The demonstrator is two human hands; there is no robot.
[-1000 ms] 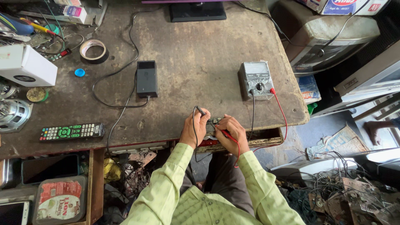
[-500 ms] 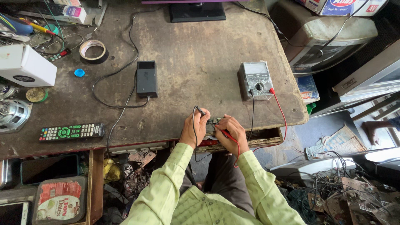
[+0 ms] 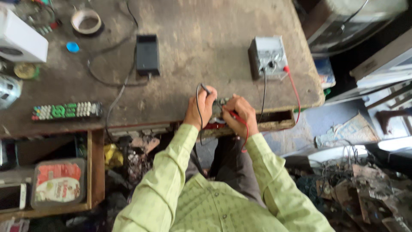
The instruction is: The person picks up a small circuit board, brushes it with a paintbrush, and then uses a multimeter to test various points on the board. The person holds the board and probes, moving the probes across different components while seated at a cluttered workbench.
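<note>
Currently both hands work at the near edge of the workbench (image 3: 206, 51), close together. Left hand (image 3: 199, 109) is curled shut on a black probe (image 3: 205, 89), tip end poking up past the knuckles; its black lead (image 3: 198, 112) loops down over the wrist. Right hand (image 3: 240, 114) is pinched on a red probe (image 3: 234, 114), w/ the red lead (image 3: 245, 133) running back along the forearm. Between the two hands sits a small part (image 3: 219, 107), greyish, at the bench edge; too small and blurred to tell what it is or whether the probe tips touch it.

Meter (image 3: 268, 56), grey box type, stands further back on the bench to the right, well apart from the hands; red and black leads plug into its front.

Other items, left half of bench: black flat box (image 3: 147, 54) w/ cable, remote control (image 3: 66, 111) near the front edge, tape roll (image 3: 86, 20) and blue cap (image 3: 73, 47) at the back, white box (image 3: 21, 38) at far left. Sleeves are light green.
</note>
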